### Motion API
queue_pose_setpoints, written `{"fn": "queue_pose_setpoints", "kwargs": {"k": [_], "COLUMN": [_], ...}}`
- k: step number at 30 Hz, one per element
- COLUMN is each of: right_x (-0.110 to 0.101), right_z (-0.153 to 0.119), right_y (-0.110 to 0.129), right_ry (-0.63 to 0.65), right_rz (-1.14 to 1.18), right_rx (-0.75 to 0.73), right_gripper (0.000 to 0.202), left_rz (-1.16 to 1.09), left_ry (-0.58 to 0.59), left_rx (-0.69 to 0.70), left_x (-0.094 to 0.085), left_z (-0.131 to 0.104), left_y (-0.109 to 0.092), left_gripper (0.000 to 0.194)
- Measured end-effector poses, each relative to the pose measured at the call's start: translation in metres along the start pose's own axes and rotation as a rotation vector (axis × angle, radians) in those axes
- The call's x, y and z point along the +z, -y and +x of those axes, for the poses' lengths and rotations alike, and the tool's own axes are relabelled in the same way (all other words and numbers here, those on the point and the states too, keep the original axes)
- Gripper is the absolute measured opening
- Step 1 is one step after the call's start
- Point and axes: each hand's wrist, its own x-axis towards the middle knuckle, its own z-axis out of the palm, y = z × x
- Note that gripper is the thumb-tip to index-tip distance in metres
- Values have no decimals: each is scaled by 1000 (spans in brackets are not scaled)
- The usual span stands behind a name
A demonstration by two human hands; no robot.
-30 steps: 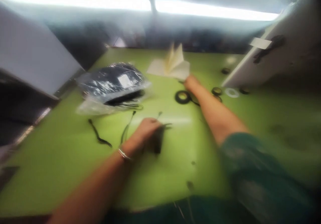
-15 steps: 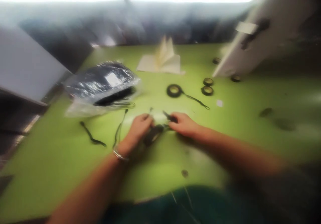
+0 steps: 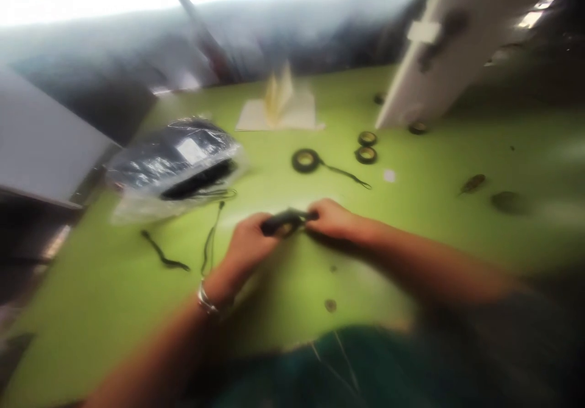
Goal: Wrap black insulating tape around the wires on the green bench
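Left hand: closed, clamped on a dark roll; the left hand has its fingers and thumb together at the roll's left end.
Right hand: nearly closed, the right hand has its fingertips drawn together on a small dark piece; blur hides what the piece is.
Held roll: the dark roll, with a yellowish inner ring partly showing, is between the two hands, above the near middle of the worktop. The dark piece meets or overlaps its right end; which of the two, I cannot tell.
Wrist: a silvery bracelet circles the left one.
Beyond the hands: a black ring-shaped roll lies flat, a thin dark cord running from its right side.
Right of that: two smaller black rolls lie one just behind the other, and a small pale square lies nearer the person.
Left side: a clear plastic bag holds something dark with a white label; nearer the person are a dark strip and a looped cord.
Back: an open booklet has some pages standing up.
Near edge: a small round dark spot or object, too blurred to name.
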Motion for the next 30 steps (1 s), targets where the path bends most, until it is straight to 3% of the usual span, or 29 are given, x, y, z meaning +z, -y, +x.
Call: {"fn": "queue_pose_setpoints", "kwargs": {"k": [5, 8, 14, 17, 22, 25, 30], "right_x": [-12, -10, -21, -37, -54, -55, -41], "right_z": [4, 6, 5, 12, 36, 39, 14], "right_y": [-9, -12, -7, -2, 4, 1, -16], "right_ry": [76, 79, 109, 199, 283, 197, -60], "right_rz": [56, 33, -248, -338, -435, -399, -203], "right_rx": [71, 60, -13, -32, 11, 24, -82], "right_gripper": [12, 13, 16, 19, 16, 16, 32], "left_rz": [-335, -272, 9, 7, -14, -85, -206], "left_ry": [-92, -70, 298, 472, 565, 474, 149], "left_rx": [-132, -39, 434, 491, 521, 445, -23], "left_x": [-3, -1, 3, 0, -2, 0, 0], "left_z": [-4, -10, -17, -15, -5, -3, -7], "left_y": [-3, -7, -3, -2, -4, 1, 10], "left_gripper": [41, 36, 14, 15, 31, 39, 32]}}
